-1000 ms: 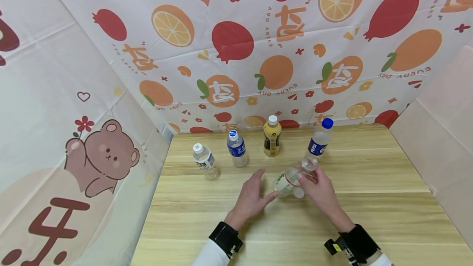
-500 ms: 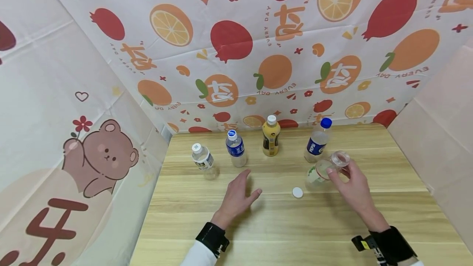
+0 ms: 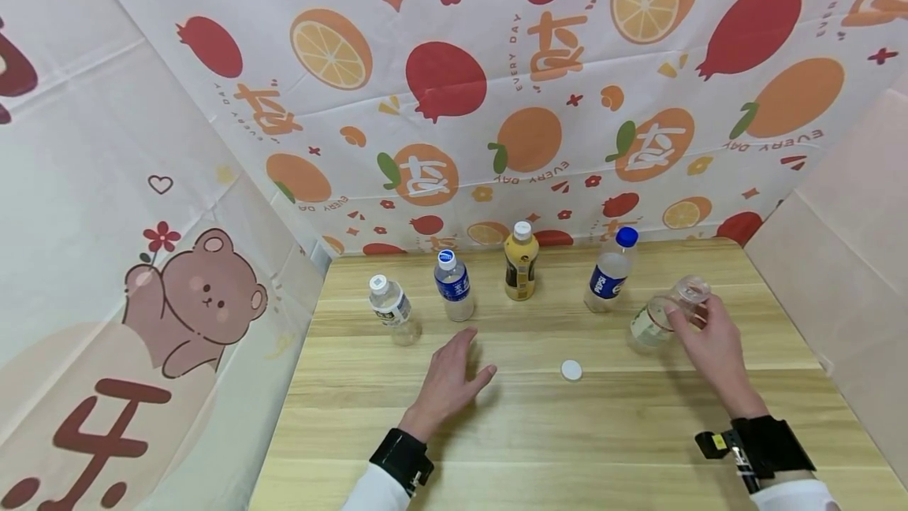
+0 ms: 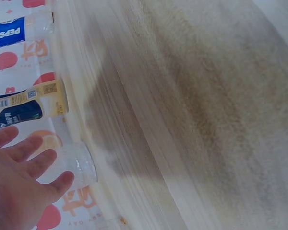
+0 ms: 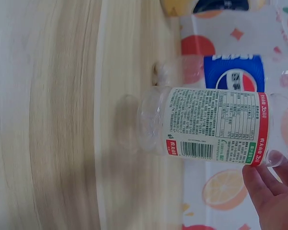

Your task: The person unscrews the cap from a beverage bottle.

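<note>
A clear plastic bottle with a pale label leans in my right hand, which grips it near the neck at the table's right side. No cap shows on its mouth. In the right wrist view the bottle's label carries small print and a barcode, and fingertips touch its upper part. My left hand hovers over the table with fingers spread, holding nothing. A white bottle cap lies on the table between the hands.
Along the back stand a clear bottle with a white cap, a blue-labelled bottle, a yellow bottle and a Pepsi bottle. Printed cloth hangs behind the wooden table.
My right hand has carried the clear bottle rightward, past the Pepsi bottle. My left hand has drawn back a little to the left. The white cap stays on the table.
</note>
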The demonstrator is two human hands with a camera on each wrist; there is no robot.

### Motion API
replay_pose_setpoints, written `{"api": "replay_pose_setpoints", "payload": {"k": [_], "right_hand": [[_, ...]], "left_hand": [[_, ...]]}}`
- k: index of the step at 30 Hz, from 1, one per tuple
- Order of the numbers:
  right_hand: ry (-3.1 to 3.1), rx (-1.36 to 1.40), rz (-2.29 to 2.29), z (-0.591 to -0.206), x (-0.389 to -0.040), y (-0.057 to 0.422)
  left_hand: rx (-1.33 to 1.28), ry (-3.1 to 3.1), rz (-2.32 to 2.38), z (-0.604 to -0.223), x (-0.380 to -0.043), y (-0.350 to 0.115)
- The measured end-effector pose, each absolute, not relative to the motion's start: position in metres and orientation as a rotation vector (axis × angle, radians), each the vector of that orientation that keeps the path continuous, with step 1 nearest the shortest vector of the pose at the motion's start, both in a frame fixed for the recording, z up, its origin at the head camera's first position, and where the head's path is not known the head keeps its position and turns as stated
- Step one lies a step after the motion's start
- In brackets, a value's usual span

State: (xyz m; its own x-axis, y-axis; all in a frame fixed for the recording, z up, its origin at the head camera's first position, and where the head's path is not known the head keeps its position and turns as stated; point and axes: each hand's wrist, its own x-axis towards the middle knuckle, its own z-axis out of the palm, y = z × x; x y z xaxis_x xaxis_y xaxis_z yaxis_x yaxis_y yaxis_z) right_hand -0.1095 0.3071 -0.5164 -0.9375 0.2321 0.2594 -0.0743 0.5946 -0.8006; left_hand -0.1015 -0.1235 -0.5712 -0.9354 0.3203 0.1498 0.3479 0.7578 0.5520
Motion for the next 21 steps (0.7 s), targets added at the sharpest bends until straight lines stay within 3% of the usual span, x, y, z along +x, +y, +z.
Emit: {"api": "replay_pose_setpoints", "payload": {"k": [21], "right_hand": [[-2.561, -0.179, 1.235, -0.522, -0.141, 0.336]], "left_hand": [[-0.52, -2.935, -0.891, -0.569, -0.099, -0.128]]}}
